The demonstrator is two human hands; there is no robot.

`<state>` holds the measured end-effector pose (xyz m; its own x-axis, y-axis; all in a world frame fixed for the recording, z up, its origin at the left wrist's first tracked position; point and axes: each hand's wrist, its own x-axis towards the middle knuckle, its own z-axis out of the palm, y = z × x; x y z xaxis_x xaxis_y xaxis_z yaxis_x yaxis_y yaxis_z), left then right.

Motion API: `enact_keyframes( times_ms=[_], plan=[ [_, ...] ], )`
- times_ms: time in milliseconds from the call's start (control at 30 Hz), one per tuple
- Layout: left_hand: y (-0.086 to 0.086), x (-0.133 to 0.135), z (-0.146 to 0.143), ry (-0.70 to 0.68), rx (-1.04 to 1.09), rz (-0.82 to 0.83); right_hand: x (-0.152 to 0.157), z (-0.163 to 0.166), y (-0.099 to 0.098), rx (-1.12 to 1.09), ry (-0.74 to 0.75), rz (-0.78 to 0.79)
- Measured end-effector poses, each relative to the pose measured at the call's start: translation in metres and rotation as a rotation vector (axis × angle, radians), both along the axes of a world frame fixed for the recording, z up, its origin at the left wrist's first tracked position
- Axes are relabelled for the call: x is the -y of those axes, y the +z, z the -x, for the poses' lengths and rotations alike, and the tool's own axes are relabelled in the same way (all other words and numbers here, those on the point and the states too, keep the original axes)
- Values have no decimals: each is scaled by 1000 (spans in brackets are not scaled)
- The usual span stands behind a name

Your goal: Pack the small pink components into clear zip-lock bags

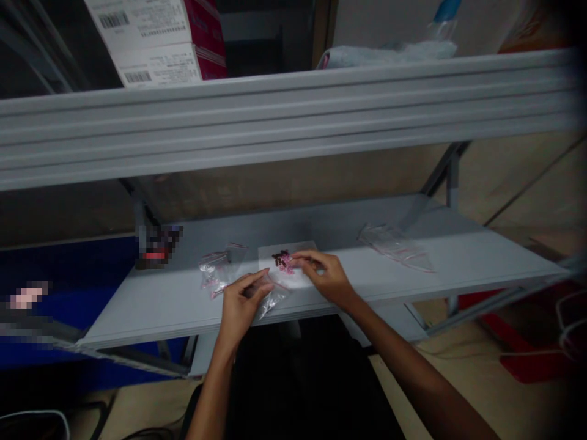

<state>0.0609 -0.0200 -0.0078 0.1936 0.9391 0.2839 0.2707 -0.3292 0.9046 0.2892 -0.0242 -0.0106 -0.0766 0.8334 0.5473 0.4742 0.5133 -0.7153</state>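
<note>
My left hand (243, 302) pinches a small clear zip bag (275, 299) near the front edge of the shelf. On a white sheet (302, 278) lies a small pile of dark brown pieces (279, 258) and pink pieces (287, 267), too small to name. My right hand (325, 274) reaches over the sheet, its fingertips closed together at the right side of the pile. Whatever is between those fingertips is hidden. Left of my left hand lie several small clear bags (214, 269) with pink bits in them.
More flat clear bags (397, 247) lie on the grey shelf (481, 256) to the right. A thick grey beam (293, 116) crosses above it, with white and magenta boxes (156, 40) behind. A blurred dark and red object (158, 247) sits at the left end.
</note>
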Motion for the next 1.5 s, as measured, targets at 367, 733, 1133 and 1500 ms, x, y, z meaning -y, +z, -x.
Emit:
enact_keyframes(
  times_ms=[367,733,1133,1500],
  plan=[
    [-3,-4,5,42,64,125,-22,-25,-24,472,-158,46],
    [6,2,2,-109,-38,108,5,6,15,57,184,-54],
    [1,-5,5,-24,107,162,-20,-15,-14,400,-69,-101],
    [1,-5,4,17,157,147,-25,-23,-26,596,-132,-89]
  ],
)
